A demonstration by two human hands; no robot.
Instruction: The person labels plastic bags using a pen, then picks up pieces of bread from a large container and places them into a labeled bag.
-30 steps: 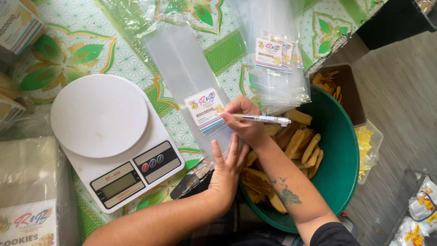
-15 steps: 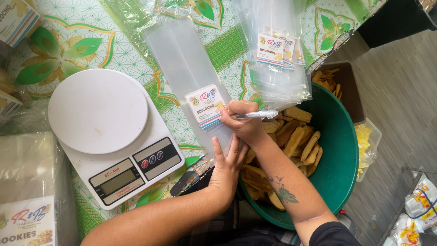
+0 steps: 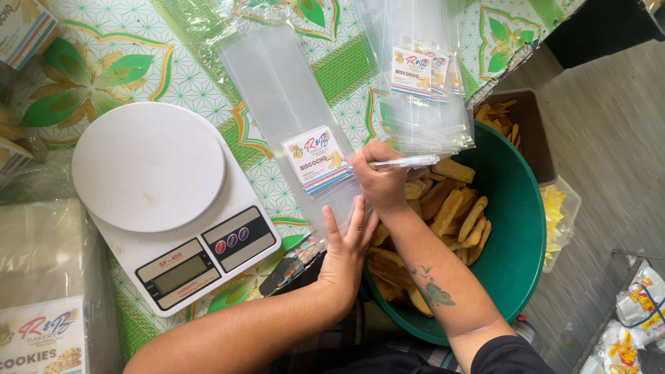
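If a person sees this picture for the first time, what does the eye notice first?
The right hand holds a pen over a labelled clear bag at the centre, and the left hand presses the bag's near end. Left stands a white kitchen scale; right, a green basin of toasted bread sticks.

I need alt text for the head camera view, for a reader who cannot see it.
A right hand holds a pen at the label of a clear bag on a patterned table, while the left hand presses the bag's near end. A white scale sits left; a green basin of biscuits sits right.
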